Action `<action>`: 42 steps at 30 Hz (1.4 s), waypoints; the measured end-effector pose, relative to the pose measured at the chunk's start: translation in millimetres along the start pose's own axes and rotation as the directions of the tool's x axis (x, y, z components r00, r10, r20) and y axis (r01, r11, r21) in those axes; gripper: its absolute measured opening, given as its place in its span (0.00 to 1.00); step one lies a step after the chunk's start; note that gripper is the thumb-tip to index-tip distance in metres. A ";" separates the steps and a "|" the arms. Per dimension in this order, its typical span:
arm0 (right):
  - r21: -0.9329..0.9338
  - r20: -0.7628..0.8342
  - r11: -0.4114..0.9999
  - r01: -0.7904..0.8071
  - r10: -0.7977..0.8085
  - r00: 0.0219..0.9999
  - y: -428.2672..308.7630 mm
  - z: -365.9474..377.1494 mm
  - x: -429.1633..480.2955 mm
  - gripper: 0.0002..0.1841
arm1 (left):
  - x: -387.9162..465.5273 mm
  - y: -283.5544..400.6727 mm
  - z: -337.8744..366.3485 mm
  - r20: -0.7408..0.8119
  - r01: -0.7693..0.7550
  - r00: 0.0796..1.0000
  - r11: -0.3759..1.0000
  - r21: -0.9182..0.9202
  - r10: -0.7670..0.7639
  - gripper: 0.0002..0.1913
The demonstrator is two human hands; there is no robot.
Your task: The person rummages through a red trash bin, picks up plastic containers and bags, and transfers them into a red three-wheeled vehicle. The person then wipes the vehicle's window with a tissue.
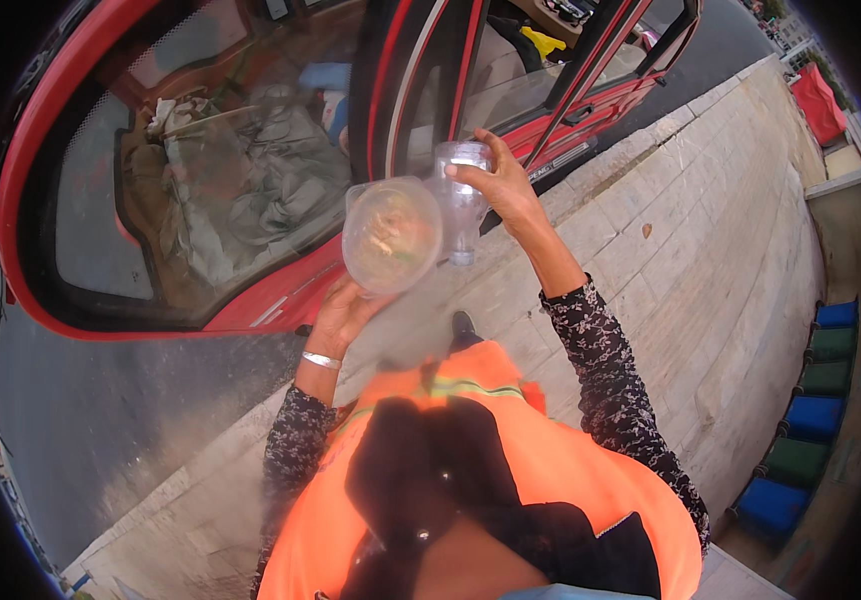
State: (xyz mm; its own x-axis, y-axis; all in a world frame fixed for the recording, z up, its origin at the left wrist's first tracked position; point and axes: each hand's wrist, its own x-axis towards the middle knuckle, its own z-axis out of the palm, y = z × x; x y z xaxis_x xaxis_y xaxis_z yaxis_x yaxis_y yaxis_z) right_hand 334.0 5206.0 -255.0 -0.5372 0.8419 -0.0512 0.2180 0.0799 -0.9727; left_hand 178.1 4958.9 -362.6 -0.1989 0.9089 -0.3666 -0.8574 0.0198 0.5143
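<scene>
My left hand (348, 315) holds a round clear plastic food container (393, 236) from below; something orange and green shows through its lid or wall. Just right of it, my right hand (501, 184) grips a clear plastic bottle (462, 202) between thumb and fingers near one end. The bottle appears to hold no liquid. Container and bottle are side by side, and whether they touch cannot be told. The hidden fingers of my left hand lie behind the container.
A red vehicle (280, 307) with glass windows stands at the kerb directly ahead. Stone paving (670, 277) runs along its side, with a fallen leaf (647, 231) on it. Blue and green boxes or seats (813, 416) line the right edge. A red cover (818, 105) is farther off.
</scene>
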 end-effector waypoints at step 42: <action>-0.032 0.379 0.965 -0.259 0.251 0.891 90.0 -80.1 16.1 0.13 | 92.8 -96.7 53.8 -0.133 -0.209 0.964 0.966 0.152 0.230 0.23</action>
State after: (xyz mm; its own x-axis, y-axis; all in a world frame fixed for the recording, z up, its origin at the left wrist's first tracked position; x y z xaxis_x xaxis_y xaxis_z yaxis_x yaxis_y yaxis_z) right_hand 410.2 5269.5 -325.3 -0.7327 0.5676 -0.3756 0.3751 -0.1238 -0.9187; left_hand 268.0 5063.8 -404.6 -0.4519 0.8254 -0.3383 -0.7142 -0.1075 0.6917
